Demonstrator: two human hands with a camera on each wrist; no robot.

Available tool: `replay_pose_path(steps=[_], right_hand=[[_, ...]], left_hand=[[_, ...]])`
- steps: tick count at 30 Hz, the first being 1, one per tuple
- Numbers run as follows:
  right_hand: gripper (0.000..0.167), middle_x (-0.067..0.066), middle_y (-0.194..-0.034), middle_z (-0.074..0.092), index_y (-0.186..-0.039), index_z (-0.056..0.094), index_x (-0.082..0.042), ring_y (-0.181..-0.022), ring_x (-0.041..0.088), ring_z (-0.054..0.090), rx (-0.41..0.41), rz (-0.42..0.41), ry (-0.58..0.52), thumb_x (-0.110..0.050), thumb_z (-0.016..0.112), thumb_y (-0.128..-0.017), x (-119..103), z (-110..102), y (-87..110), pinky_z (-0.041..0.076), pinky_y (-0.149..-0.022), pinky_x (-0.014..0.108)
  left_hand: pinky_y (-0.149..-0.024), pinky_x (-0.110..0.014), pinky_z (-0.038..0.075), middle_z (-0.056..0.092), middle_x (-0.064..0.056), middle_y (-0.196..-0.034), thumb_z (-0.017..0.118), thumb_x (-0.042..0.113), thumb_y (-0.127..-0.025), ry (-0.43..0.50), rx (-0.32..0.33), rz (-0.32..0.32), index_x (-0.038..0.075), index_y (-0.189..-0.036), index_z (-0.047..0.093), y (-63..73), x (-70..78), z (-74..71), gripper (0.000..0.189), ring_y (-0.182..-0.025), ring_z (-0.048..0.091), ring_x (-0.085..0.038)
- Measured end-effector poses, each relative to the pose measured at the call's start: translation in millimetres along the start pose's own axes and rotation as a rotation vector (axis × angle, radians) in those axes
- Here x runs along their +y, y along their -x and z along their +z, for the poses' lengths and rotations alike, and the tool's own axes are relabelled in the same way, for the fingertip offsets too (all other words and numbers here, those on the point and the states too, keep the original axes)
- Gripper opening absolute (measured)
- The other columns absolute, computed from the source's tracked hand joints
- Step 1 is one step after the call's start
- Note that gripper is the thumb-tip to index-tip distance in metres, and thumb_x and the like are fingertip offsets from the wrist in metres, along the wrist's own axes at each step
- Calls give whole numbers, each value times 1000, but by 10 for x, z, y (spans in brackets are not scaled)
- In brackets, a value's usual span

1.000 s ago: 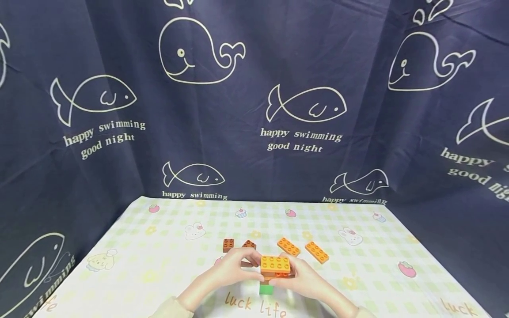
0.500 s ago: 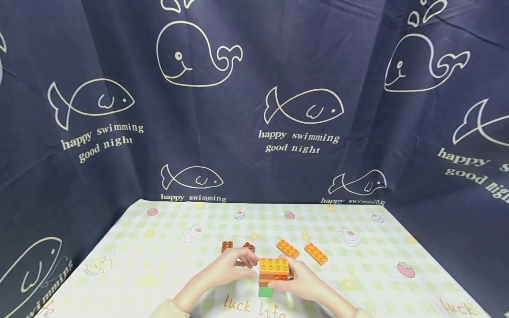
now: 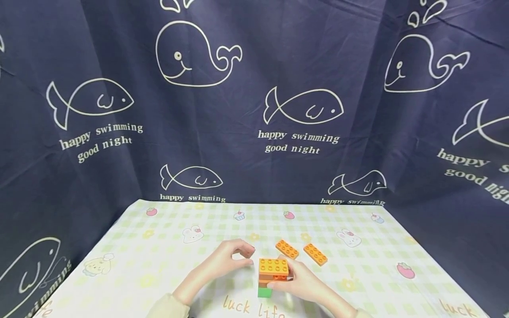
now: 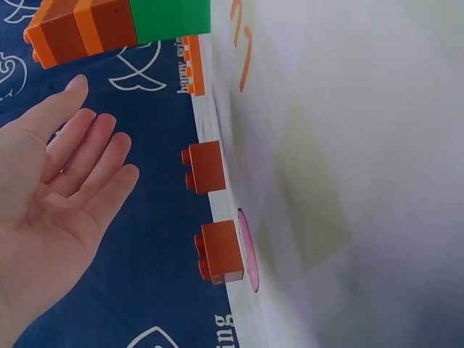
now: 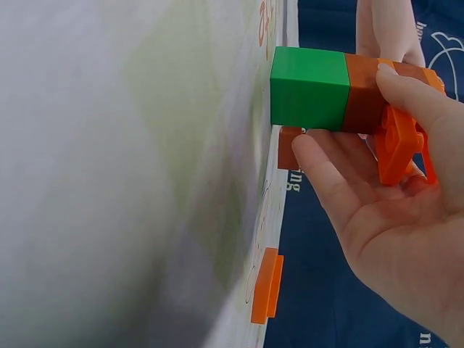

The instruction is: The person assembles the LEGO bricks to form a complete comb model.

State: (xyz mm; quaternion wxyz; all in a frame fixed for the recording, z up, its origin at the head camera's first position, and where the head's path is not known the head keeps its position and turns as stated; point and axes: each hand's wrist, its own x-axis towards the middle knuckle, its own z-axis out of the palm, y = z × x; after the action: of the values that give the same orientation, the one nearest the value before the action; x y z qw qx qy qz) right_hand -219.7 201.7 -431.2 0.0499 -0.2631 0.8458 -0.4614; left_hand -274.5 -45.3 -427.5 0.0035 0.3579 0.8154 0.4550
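Note:
A stack of toy building bricks stands on the cloth, green at the bottom, then brown and orange layers with an orange eight-stud plate on top. My right hand grips it from the right, thumb on the near side and fingers behind. In the right wrist view the thumb presses the brown and orange layers above the green brick. My left hand hovers left of the stack with fingers relaxed, holding nothing. Two small brown bricks, one and another, show in the left wrist view; the left hand hides them from the head view.
Two loose orange plates, one and another, lie behind and to the right of the stack. A checked, printed tablecloth covers the table. Dark blue curtains with fish and whale drawings hang behind and at the sides.
My left hand has drawn away from the stack, left and toward the back, now covering the brown bricks in the head view. The right hand keeps its grip on the stack.

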Motion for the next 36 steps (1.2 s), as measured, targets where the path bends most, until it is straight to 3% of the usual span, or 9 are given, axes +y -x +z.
replay_pose_path(steps=[15, 27, 36], right_hand=[[30, -6, -96, 67, -101, 57, -15, -88, 1, 60, 5, -7, 13, -34, 70, -83, 20, 10, -10, 52, -79, 19], [31, 1, -102, 69, -107, 57, -12, -93, 3, 63, -24, -37, -72, -29, 70, -84, 33, 20, -19, 53, -83, 19], [29, 1, -103, 70, -107, 57, -12, -93, 3, 63, -24, -31, -76, -26, 70, -84, -10, 10, -2, 52, -82, 18]], left_hand=[[-95, -32, 52, 67, -7, -111, 71, 14, -83, -138, 40, 43, 5, -112, 63, -198, -35, -47, 31, -102, 63, -22], [-95, -39, 51, 66, -8, -111, 69, 12, -85, -203, -7, 12, 5, -112, 63, -276, -176, -35, 30, -103, 62, -24], [-92, -35, 52, 66, -11, -109, 71, 11, -82, -267, -41, 12, -2, -110, 64, -318, -247, -7, 31, -100, 62, -25]])
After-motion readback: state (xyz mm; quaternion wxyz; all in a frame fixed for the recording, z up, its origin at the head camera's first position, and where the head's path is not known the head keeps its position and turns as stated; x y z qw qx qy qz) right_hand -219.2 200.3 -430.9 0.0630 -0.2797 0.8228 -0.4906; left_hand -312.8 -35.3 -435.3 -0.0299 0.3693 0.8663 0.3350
